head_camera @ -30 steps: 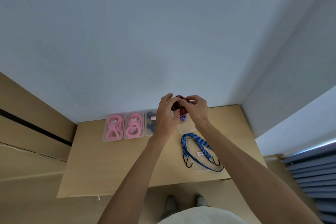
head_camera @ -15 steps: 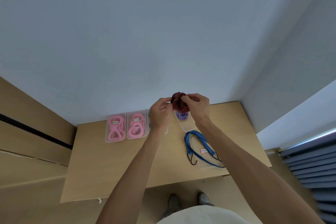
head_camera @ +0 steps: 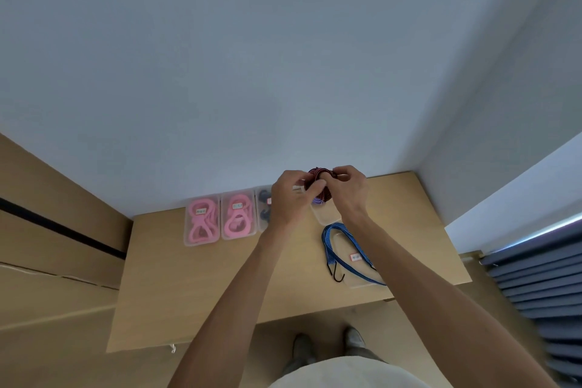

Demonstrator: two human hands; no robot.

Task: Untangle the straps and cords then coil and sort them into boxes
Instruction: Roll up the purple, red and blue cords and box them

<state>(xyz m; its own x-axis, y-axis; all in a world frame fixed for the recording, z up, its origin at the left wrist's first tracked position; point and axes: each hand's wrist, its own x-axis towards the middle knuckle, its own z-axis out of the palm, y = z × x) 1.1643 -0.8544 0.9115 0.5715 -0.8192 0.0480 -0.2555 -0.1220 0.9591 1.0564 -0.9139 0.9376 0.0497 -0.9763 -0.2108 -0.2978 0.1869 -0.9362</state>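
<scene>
A coiled red-and-black cord (head_camera: pixel 318 179) is held up above the far edge of the wooden table (head_camera: pixel 195 287). My left hand (head_camera: pixel 291 198) grips its left side with curled fingers. My right hand (head_camera: pixel 349 190) pinches its right side. Just below the coil a purple cord (head_camera: pixel 318 200) lies in a clear box (head_camera: pixel 326 217). A blue bungee strap with black hooks (head_camera: pixel 338 249) lies across another clear box (head_camera: pixel 362 280) near my right forearm.
Two clear boxes with pink coils (head_camera: pixel 201 222) (head_camera: pixel 238 217) stand in a row at the back left. A box with dark cords (head_camera: pixel 264 211) is partly hidden behind my left hand. A wall rises right behind the table. Blue slats (head_camera: pixel 541 287) stand at the right.
Both hands stayed on the red-and-black coil and turned it between them. My left hand slipped left off it, then closed back onto its side.
</scene>
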